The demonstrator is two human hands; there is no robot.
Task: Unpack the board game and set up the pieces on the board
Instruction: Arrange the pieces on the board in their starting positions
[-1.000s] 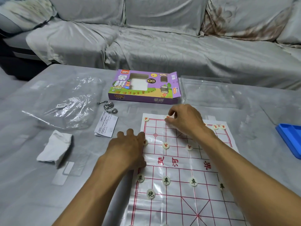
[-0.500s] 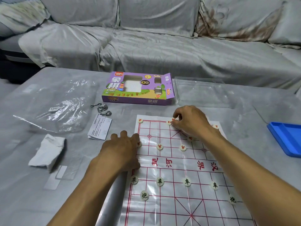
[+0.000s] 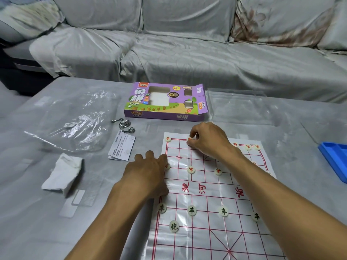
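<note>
So we've got the board spread flat on the table, just in front of the purple box, and it's really a thin plastic sheet, so it'll probably slide or curl if nobody pins it. That's what our left hand is doing: fingers out flat, pressing down on the left edge. Our right hand is up at the far row, fingertips pinching a small red-lettered piece right on the back line. The pieces look like light little discs, smooth and likely easy to knock, so we'd take them by the rim with thumb and forefinger and set them straight down. Black-lettered pieces sit on the near half, red ones on the far half.
</note>
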